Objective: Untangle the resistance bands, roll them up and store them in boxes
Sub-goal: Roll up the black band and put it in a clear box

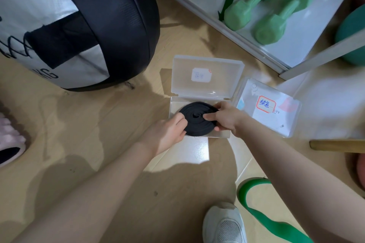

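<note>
A black resistance band point(194, 119) is rolled into a flat coil and sits in the base of an open clear plastic box point(223, 134) on the floor. The box's lid point(205, 76) stands up behind it with a white label. My left hand point(170, 132) grips the coil's left edge. My right hand point(225, 116) holds its right side, thumb pressed on top. A second clear box point(270, 108), shut and bearing a red-framed label, lies just to the right. A green resistance band point(262, 217) lies loose on the floor at the lower right.
A large black and white punching bag point(79, 25) lies at the upper left. Two green dumbbells point(272, 6) rest on a white shelf at the upper right. My white shoe point(225, 225) is at the bottom. A pink slipper point(9, 140) sits at the left edge.
</note>
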